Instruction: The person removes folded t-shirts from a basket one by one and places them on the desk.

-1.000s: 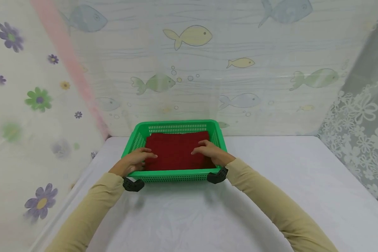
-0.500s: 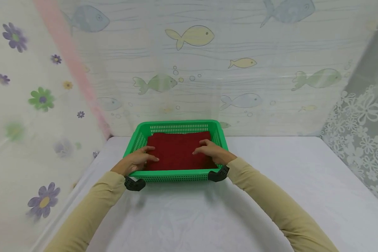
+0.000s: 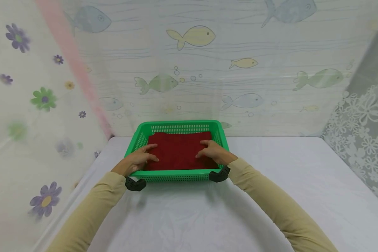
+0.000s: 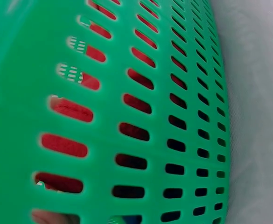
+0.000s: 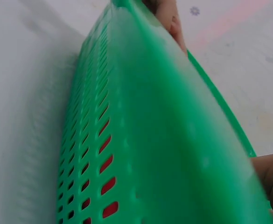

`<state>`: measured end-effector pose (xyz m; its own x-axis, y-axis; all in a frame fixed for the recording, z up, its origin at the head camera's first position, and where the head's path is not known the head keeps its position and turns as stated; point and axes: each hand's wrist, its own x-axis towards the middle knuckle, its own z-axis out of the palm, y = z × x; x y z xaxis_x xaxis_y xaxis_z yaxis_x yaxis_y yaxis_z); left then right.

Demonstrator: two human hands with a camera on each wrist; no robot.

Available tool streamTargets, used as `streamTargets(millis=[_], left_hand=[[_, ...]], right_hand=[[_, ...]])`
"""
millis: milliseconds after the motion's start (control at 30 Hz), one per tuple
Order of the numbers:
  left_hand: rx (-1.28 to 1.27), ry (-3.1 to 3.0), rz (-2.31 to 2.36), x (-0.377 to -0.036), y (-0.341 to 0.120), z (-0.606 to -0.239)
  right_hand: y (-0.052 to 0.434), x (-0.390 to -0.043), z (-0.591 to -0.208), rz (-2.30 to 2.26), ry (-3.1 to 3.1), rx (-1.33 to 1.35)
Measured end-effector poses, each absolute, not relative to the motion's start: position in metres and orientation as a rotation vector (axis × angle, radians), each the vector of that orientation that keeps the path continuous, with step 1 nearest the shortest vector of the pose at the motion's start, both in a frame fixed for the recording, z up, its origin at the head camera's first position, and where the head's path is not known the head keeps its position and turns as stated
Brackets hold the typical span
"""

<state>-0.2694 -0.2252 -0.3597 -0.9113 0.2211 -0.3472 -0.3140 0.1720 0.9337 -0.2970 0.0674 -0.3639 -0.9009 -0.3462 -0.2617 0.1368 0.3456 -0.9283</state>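
One green perforated basket (image 3: 176,175) sits on the white-covered table (image 3: 271,196), close to the back wall, and one folded dark red cloth (image 3: 177,148) lies flat inside it, filling most of the floor. Two hands reach over the near rim. The left hand (image 3: 138,159) rests on the near left part of the cloth, fingers stretched out and lying on the fabric, nothing gripped. The right hand (image 3: 212,152) rests on the near right part, fingers slightly bent and pressing down on the cloth, not closed round it. Both wrist views show only the basket's slotted wall up close, red showing through the slots, so they add nothing on the fingers
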Motion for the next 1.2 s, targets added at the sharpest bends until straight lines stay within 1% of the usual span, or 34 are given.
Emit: streamTargets(millis=[600,867,1200], left_hand=[[-0.011,2.102,1.862,-0.263,-0.224,-0.352],[0.019,2.107,1.883,-0.262,-0.225,-0.346],[0.008,2.093,1.911,-0.26,-0.225,-0.337]], right_hand=[[0.068,-0.294,-0.359,-1.63,2.242,-0.215],[0.067,-0.293,-0.349,-1.657,2.242,-0.269],[0.068,-0.294,-0.338,-1.713,2.229,-0.261]])
